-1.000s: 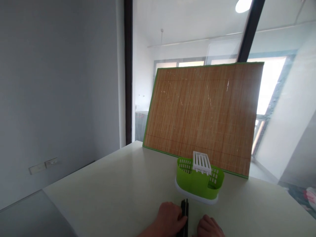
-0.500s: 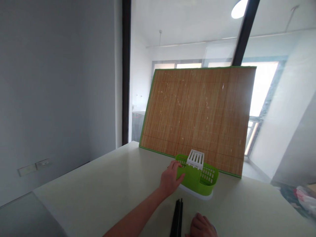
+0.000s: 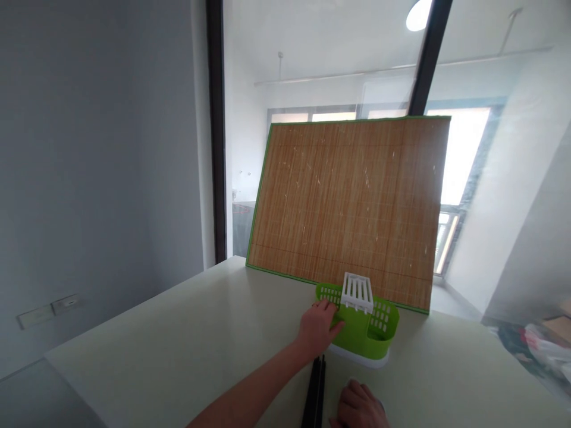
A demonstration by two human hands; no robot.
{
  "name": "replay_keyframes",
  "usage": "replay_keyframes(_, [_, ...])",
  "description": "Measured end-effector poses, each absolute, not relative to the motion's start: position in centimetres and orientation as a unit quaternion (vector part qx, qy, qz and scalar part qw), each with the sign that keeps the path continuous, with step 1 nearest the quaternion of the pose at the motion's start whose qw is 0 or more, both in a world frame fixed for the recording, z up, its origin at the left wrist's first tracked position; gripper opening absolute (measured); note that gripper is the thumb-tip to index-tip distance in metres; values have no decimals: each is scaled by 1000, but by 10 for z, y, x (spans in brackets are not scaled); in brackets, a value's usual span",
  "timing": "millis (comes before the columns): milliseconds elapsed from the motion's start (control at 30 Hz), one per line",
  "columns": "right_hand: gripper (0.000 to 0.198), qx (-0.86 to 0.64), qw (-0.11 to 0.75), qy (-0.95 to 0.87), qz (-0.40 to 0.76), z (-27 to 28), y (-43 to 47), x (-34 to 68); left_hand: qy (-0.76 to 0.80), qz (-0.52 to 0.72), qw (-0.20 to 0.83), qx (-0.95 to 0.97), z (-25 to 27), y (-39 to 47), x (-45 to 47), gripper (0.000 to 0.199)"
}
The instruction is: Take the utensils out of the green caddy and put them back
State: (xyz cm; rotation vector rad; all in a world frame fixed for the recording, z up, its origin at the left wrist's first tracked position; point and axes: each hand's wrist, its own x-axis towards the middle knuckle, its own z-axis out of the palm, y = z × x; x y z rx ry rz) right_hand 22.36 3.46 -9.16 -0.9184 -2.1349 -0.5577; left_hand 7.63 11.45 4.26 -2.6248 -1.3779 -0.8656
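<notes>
My left hand point(image 3: 317, 328) is at the left end of a green plastic utensil caddy point(image 3: 352, 337). Its fingers reach over the rim and the thumb lies along the front wall, so it grips that end. The caddy has slotted walls, a white base and a white slatted rack point(image 3: 357, 291) on top in the middle. At the bottom edge of the view, my right hand point(image 3: 360, 407) rests low over the table with curled fingers. Whatever it may hold is hidden; a small white edge shows beside it. Thin black sticks point(image 3: 314, 392), perhaps chopsticks, lie between my forearm and right hand.
A large bamboo mat point(image 3: 348, 202) with green edging leans upright behind the caddy, against a glass partition with dark frames. The white table point(image 3: 178, 345) extends to the left, with a grey wall beyond. Bags and a box point(image 3: 557, 330) lie off the table at the right.
The view has turned slightly right. Compared with the mat, the caddy has shifted a little right and nearer, and my left hand has moved with it. My right hand stays low with curled fingers.
</notes>
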Motion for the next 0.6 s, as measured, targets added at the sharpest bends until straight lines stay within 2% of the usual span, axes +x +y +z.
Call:
replay_keyframes(133, [31,-361,369,-833,-199,-89,33,223,-425,-295,21,-855,43,94,85,21])
replay_keyframes(267, [36,-359,373,-829,-212,-93,34,225,-403,-356,-2,-843,47,75,82,38])
replay_keyframes(367, [41,-358,366,-831,-219,-98,36,226,-432,-374,-18,-820,41,65,68,26])
replay_keyframes(433, [45,-360,372,-828,-216,-102,38,226,-470,-343,-43,-812,31,61,57,17])
replay_keyframes(533, [50,-344,404,-818,-223,-106,40,228,-526,-246,-70,-811,13,59,43,23])
replay_keyframes(600, [48,-349,387,-824,-224,-107,41,230,-541,-174,-74,-819,1,57,38,28])
